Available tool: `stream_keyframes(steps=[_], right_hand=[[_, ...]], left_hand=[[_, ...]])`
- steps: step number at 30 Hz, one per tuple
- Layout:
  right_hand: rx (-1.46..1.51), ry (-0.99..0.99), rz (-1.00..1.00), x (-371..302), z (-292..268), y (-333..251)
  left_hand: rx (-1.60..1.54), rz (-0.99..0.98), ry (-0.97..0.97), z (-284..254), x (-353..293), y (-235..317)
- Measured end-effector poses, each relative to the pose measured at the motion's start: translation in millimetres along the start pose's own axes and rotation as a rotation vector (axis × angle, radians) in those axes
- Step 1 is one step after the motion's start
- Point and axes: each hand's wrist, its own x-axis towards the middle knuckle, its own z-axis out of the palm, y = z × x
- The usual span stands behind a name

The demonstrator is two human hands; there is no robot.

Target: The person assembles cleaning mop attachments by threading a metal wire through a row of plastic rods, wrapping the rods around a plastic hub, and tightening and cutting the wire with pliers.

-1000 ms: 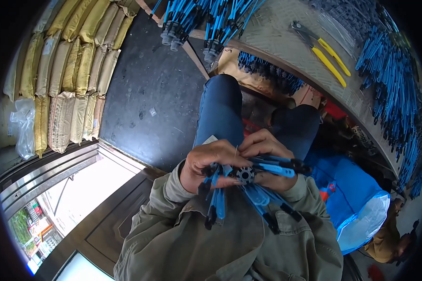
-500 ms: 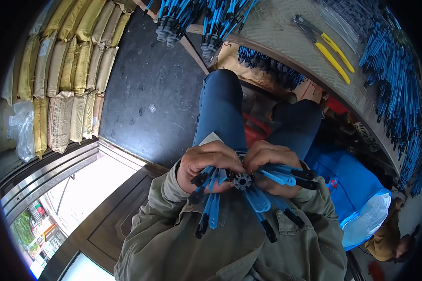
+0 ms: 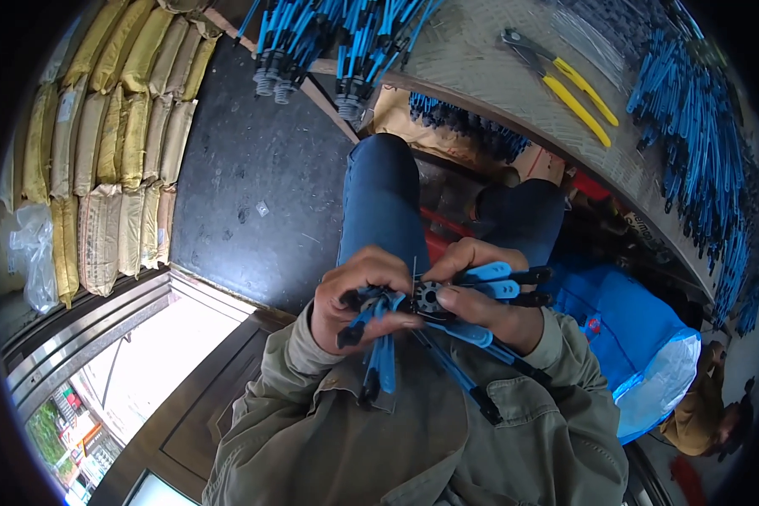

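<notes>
Over my lap both hands hold an assembly with a dark round slotted hub [image 3: 428, 295] and several blue strips [image 3: 384, 364] with black ends fanning out from it. My left hand [image 3: 346, 312] is closed around strips on the left side, fingers curled and thumb against the assembly's lower side. My right hand [image 3: 502, 316] grips the right side, its thumb on the hub's face and its index finger bent over the top. Some strips stick out right past the right hand; others hang down in front of my jacket. A thin wire-like line stands up beside the hub.
Ahead is a table [image 3: 481, 72] with yellow-handled pliers [image 3: 578, 99], a heap of blue strips [image 3: 696, 143] and bundled assemblies [image 3: 291, 42] at its edge. Stacked sacks [image 3: 101, 202] stand left. To the right are a blue bag [image 3: 637, 329] and another person [image 3: 700, 413].
My right thumb has come onto the hub's face, and the hub has tilted and shifted slightly left and up. My left hand has opened its curl somewhat. The whole view has shifted slightly.
</notes>
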Motion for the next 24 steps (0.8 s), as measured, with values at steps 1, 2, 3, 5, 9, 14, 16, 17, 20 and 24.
stream_keyframes(steps=[1, 2, 3, 5, 9, 14, 16, 17, 20, 24], right_hand=[[0.009, 0.013, 0.022, 0.4, 0.0, 0.1], [0.020, 0.023, 0.044, 0.8, 0.0, 0.7], [0.021, 0.025, 0.045, 0.6, -0.1, 0.4], [0.022, 0.085, 0.055, -0.2, 0.6, -3.3], [0.002, 0.118, 0.078, 1.7, 3.0, -7.8], [-0.064, 0.063, 0.124, 3.3, 1.2, -8.0], [-0.052, 0.062, 0.126, 4.6, 0.8, -7.7], [-0.042, 0.059, 0.128, 5.5, 0.8, -7.2], [0.003, 0.032, 0.090, 7.6, 1.5, -3.5], [0.006, 0.008, -0.086, 5.7, 1.1, 13.2]], left_hand=[[0.038, 0.031, -0.059, -5.5, 3.0, 0.8], [0.078, 0.061, -0.116, -7.8, 4.7, 1.0], [0.076, 0.059, -0.119, -6.4, 5.6, 0.7], [0.084, 0.024, -0.089, -1.9, 6.4, 0.3], [0.103, 0.045, -0.023, 3.5, 7.5, 1.0], [0.029, 0.015, 0.056, 8.5, 0.5, -2.2], [0.023, 0.008, 0.054, 6.2, -1.4, -4.2], [0.017, 0.002, 0.053, 4.7, -2.4, -5.0], [-0.058, -0.043, 0.080, 4.8, -6.2, -4.6], [-0.093, -0.096, 0.070, 1.8, -2.9, -0.1]])
